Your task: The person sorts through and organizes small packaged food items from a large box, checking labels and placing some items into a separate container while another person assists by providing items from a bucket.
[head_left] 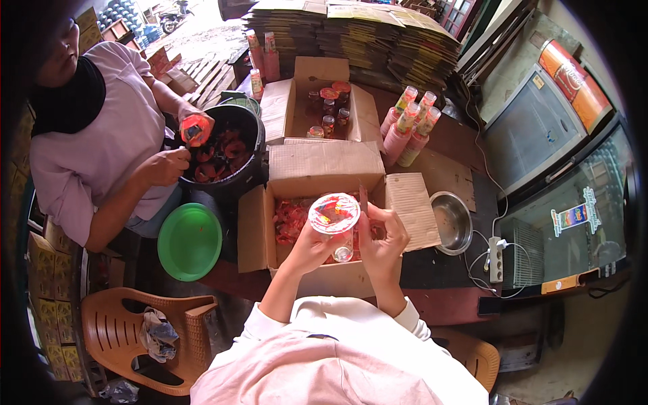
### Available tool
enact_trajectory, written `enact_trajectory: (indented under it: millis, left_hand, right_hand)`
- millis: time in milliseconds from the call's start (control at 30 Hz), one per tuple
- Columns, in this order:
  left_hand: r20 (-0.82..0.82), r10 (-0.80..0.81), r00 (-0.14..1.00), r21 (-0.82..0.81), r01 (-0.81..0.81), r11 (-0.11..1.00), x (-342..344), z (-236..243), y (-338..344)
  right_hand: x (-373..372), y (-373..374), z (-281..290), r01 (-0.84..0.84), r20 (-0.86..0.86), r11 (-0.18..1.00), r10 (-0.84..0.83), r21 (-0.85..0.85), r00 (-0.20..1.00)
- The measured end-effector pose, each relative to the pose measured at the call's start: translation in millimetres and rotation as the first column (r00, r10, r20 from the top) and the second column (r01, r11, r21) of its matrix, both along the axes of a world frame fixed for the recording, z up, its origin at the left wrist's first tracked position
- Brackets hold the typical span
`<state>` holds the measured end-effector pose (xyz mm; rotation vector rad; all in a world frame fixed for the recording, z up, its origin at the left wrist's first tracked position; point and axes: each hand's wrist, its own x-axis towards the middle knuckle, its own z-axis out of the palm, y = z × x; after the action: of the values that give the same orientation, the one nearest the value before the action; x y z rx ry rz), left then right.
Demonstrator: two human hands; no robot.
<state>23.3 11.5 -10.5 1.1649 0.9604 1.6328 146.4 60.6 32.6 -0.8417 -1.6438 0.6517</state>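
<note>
The step in hand looks to be work at the rim of a film-topped cup [334, 214], with a thin blade [363, 198] brought up close beside it. The cup is in the person's left hand [310, 248], above an open cardboard box [253, 233] that holds a heap of red, glossy pieces [290, 226]. Its round top, printed in red and white, is turned up toward the head. Whether the blade's edge touches the film or stands just off it cannot be told from this view.

As a judgement, the next move calls for a firm, steady cup and a light, controlled stroke along the rim, with the left fingers clear of the edge; a slip could nick a finger or split the cup wall.

Both forearms rise from the white sleeves at the lower edge and converge over the box, wrists close together. The left hand is closed around the cup from below and to the left, its grip partly hidden by the lid. The right hand [386, 236] is narrowed in a pinch, thumb upright near the cup and the other fingers curled outward, with the blade pointing up from it. To the left, a co-worker's hand [197, 127] holds a similar red-topped item above a black bucket [259, 138]
</note>
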Motion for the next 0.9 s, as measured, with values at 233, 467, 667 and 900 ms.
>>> enact_trajectory:
  millis: [233,467,667,900]
  left_hand:
    - [-0.05,0.121,0.991,0.01,-0.121,0.993,-5.1,-1.0,6.5]
    - [-0.033,0.139,0.99,0.039,-0.138,0.99,-6.6,0.1,8.8]
    - [0.068,0.186,0.98,-0.083,-0.18,0.98,0.0,1.7,11.2]
    - [-0.096,0.139,0.986,-0.022,-0.142,0.99,-4.4,-0.1,13.7]
  right_hand:
    - [-0.5,-7.6,4.1,0.018,0.083,0.996,-0.026,0.09,0.996]
    - [-3.0,-0.2,-5.1,0.031,0.083,0.98,-0.048,0.198,0.995]
    - [-7.6,1.6,-15.3,0.035,0.132,0.976,-0.065,0.216,0.989]
    - [-13.6,12.0,-14.7,0.056,0.089,0.95,-0.088,0.308,0.992]
